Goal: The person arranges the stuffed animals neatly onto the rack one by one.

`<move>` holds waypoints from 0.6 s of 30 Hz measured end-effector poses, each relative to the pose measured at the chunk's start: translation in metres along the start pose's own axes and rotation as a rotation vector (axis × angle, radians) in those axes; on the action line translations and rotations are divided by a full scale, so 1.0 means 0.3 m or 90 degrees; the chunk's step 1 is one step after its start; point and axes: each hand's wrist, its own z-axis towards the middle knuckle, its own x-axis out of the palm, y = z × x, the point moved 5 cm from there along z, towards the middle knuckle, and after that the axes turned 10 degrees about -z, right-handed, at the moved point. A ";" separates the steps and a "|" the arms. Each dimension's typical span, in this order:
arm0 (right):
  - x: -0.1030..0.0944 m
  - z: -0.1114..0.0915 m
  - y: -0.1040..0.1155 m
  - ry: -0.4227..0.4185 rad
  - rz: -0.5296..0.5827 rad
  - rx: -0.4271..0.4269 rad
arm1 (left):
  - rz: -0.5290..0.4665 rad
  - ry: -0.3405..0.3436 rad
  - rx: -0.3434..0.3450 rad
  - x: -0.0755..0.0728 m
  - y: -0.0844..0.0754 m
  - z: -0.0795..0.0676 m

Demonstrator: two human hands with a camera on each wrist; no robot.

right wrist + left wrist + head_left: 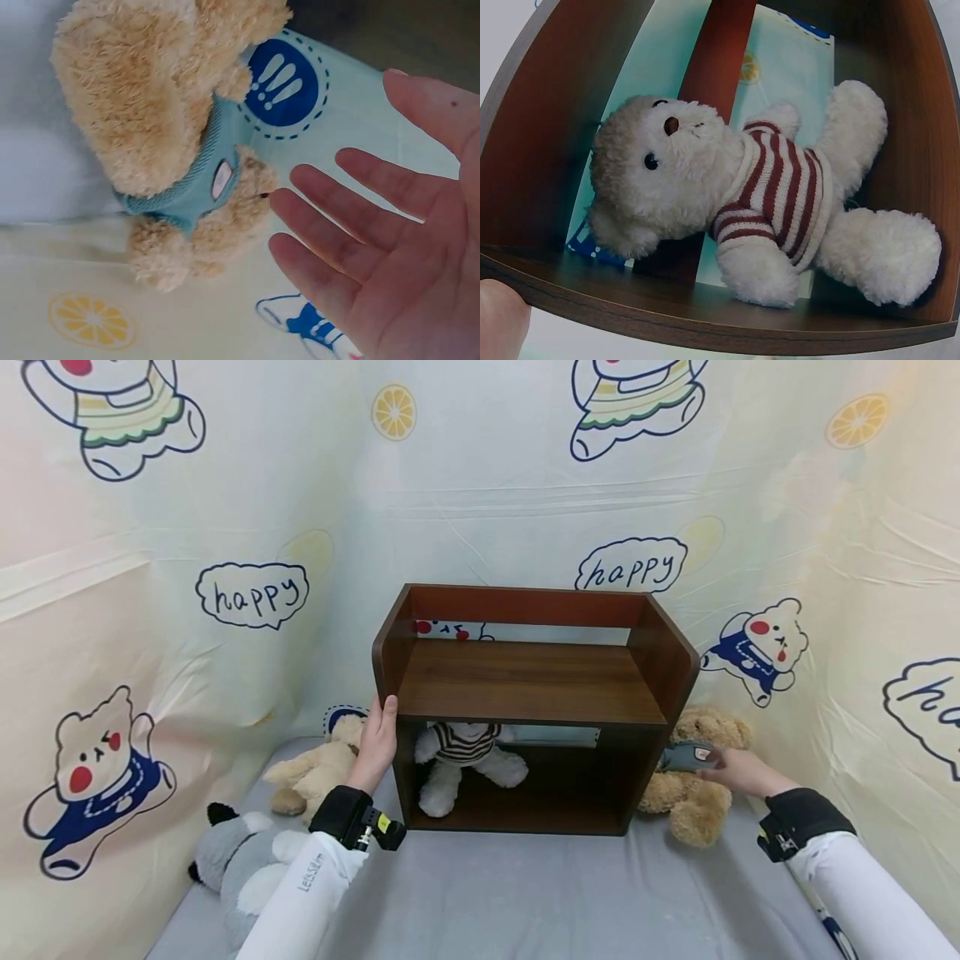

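Observation:
My left hand (377,745) rests against the left side panel of a dark brown wooden two-tier shelf (532,681), its fingers extended upward. A white teddy bear in a striped sweater (467,747) sits in the lower compartment; the left wrist view shows the whole white bear (772,187), while in the head view the middle board hides its head. My right hand (738,772) is beside a tan teddy bear in a blue shirt (697,822), to the shelf's right. In the right wrist view this hand (382,240) has spread fingers, holding nothing, near the tan bear (135,90).
A cream plush toy (326,772) lies left of the shelf, behind my left arm. Closer is a grey and white plush toy (236,860), partly covered by the sleeve. Everything stands on a grey surface (525,893), with printed cloth walls (480,527) around it.

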 end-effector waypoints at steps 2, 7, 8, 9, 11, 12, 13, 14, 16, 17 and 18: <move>0.000 -0.001 -0.017 -0.007 0.001 0.007 | -0.004 -0.001 0.003 0.003 0.000 0.001; 0.009 0.006 -0.057 -0.027 -0.011 0.030 | -0.002 -0.004 0.008 0.004 -0.001 0.002; 0.013 0.007 -0.064 -0.030 -0.011 0.034 | -0.001 -0.004 0.009 0.003 0.000 0.003; 0.017 0.010 -0.072 -0.035 -0.013 0.036 | 0.000 -0.004 0.009 0.003 0.000 0.004; 0.027 0.014 -0.087 -0.040 -0.012 0.044 | 0.001 -0.004 0.003 0.002 0.002 0.006; 0.033 0.016 -0.095 -0.043 -0.011 0.049 | 0.002 -0.004 -0.003 0.001 0.004 0.007; 0.039 0.018 -0.104 -0.044 -0.008 0.055 | 0.003 -0.006 -0.011 0.000 0.006 0.006; 0.045 0.020 -0.112 -0.047 -0.007 0.061 | 0.006 -0.006 -0.020 -0.001 0.008 0.006; 0.056 0.024 -0.127 -0.054 -0.006 0.073 | 0.010 -0.007 -0.035 -0.002 0.011 0.006; 0.061 0.026 -0.133 -0.060 -0.007 0.077 | 0.011 -0.007 -0.037 -0.002 0.012 0.006; 0.068 0.028 -0.140 -0.065 -0.005 0.081 | 0.012 -0.006 -0.037 -0.002 0.011 0.006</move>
